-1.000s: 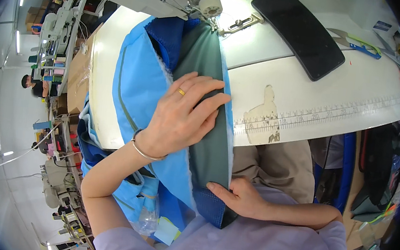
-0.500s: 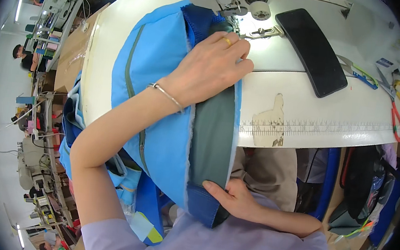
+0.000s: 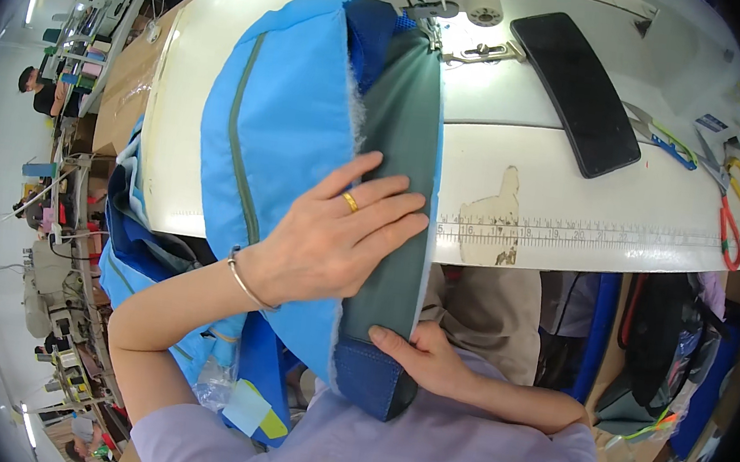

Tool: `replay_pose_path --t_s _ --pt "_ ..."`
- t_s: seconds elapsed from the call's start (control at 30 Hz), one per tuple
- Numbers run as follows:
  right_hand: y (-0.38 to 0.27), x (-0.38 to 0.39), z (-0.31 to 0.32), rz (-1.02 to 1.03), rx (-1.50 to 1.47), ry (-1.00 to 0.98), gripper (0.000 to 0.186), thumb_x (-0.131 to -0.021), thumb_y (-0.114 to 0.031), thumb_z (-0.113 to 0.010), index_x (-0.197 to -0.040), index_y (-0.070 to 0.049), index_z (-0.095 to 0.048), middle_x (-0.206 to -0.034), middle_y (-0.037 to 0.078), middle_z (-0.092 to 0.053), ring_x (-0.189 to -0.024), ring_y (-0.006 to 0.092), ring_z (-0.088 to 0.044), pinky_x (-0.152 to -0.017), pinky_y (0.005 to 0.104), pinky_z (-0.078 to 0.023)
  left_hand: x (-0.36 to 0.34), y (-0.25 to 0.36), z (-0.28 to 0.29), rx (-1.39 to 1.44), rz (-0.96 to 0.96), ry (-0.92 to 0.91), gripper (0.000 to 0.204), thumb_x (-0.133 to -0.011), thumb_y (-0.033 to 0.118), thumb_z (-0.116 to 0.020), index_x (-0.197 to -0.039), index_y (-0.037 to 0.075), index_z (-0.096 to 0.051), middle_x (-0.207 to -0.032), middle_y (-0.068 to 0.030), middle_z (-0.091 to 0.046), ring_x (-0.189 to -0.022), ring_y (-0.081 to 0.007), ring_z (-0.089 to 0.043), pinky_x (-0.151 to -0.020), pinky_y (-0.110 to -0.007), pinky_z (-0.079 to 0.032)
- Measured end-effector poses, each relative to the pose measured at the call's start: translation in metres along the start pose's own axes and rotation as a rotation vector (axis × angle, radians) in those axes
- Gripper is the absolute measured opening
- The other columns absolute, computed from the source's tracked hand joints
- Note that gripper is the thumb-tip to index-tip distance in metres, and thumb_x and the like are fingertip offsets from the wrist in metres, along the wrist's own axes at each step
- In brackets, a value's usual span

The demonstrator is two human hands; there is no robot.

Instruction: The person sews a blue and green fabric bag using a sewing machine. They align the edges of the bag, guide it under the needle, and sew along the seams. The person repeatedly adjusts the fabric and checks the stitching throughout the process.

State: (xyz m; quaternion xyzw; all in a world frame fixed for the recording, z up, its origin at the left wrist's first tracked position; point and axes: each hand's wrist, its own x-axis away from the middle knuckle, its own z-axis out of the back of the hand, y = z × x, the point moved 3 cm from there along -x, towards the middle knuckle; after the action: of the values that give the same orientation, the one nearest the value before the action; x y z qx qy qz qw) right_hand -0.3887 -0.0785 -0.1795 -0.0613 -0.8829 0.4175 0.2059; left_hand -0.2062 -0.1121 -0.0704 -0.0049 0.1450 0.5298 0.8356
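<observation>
A bright blue fabric panel [image 3: 296,122] with a dark zip [image 3: 238,125] lies on the white sewing table and hangs over its near edge. Along its right side runs a grey-green fabric strip [image 3: 399,134], its far end under the presser foot [image 3: 431,33] of the sewing machine. My left hand [image 3: 342,237] rests flat on strip and panel, fingers stretched out. Closer to my body, my right hand [image 3: 424,356] grips the strip's edge, thumb on top and other fingers hidden underneath. A stitched navy patch [image 3: 369,377] forms the near end.
A black phone [image 3: 577,95] lies right of the machine's metal guide [image 3: 486,53]. Scissors with red handles [image 3: 730,231] and blue-green snips [image 3: 672,147] sit farther right. A ruler strip [image 3: 570,234] follows the table's front edge. More blue fabric [image 3: 124,267] hangs at the left.
My left hand has moved back from the presser foot toward me and flattened onto the strip, uncovering its far end. My right hand keeps its hold, barely shifted.
</observation>
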Motion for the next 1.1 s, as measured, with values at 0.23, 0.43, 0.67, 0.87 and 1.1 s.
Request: replay_pose_path --t_s 0.23,0.43,0.67,0.87,1.1 --pt "-0.001 0.001 0.006 -0.113 -0.035 0.0 0.036 -0.107 -0.033 -0.064 -0.091 -0.001 -0.072 -0.076 -0.006 -0.063 -0.07 0.0017 -0.054 -0.057 0.0234 -0.042 0.001 -0.005 -0.007 0.051 -0.009 -0.044 0.053 -0.075 0.0 -0.067 -0.128 0.004 -0.069 -0.135 -0.0111 -0.067 -0.124 -0.0293 -0.064 -0.112 -0.052 -0.045" --pt "-0.005 0.014 -0.002 -0.114 0.013 0.035 0.029 -0.103 -0.027 -0.07 -0.11 0.001 -0.073 -0.098 -0.001 -0.071 -0.089 0.0044 -0.061 -0.076 0.0223 -0.051 0.003 -0.008 -0.009 0.113 -0.012 -0.036 0.051 -0.075 0.001 -0.066 -0.126 0.006 -0.071 -0.138 -0.007 -0.066 -0.125 -0.0268 -0.061 -0.104 -0.045 -0.05" --pt "-0.005 0.008 0.0 -0.153 -0.144 0.018 0.029 -0.104 -0.027 -0.07 -0.108 0.002 -0.073 -0.099 -0.001 -0.071 -0.089 0.0031 -0.061 -0.074 0.0215 -0.05 -0.01 -0.021 -0.006 0.182 -0.031 -0.043 0.047 -0.073 0.001 -0.065 -0.119 0.006 -0.073 -0.131 -0.0051 -0.069 -0.116 -0.0259 -0.064 -0.101 -0.042 -0.053" --pt "-0.017 -0.005 0.003 -0.138 -0.304 0.025 0.027 -0.102 -0.025 -0.071 -0.111 0.0 -0.073 -0.101 0.0 -0.073 -0.089 0.0042 -0.064 -0.075 0.0214 -0.051 -0.027 -0.039 -0.006 0.179 -0.041 0.003 0.039 -0.073 0.0 -0.066 -0.111 0.005 -0.075 -0.123 -0.0053 -0.072 -0.11 -0.0257 -0.067 -0.099 -0.041 -0.055" --pt "-0.056 -0.025 -0.005 -0.263 -0.584 0.06 0.029 -0.103 -0.024 -0.069 -0.12 0.0 -0.068 -0.113 0.004 -0.072 -0.096 0.0106 -0.071 -0.082 0.0257 -0.057 -0.049 -0.071 -0.007 0.145 -0.059 0.026 0.035 -0.074 -0.003 -0.067 -0.106 0.006 -0.076 -0.117 -0.0048 -0.073 -0.105 -0.0268 -0.07 -0.095 -0.041 -0.057"
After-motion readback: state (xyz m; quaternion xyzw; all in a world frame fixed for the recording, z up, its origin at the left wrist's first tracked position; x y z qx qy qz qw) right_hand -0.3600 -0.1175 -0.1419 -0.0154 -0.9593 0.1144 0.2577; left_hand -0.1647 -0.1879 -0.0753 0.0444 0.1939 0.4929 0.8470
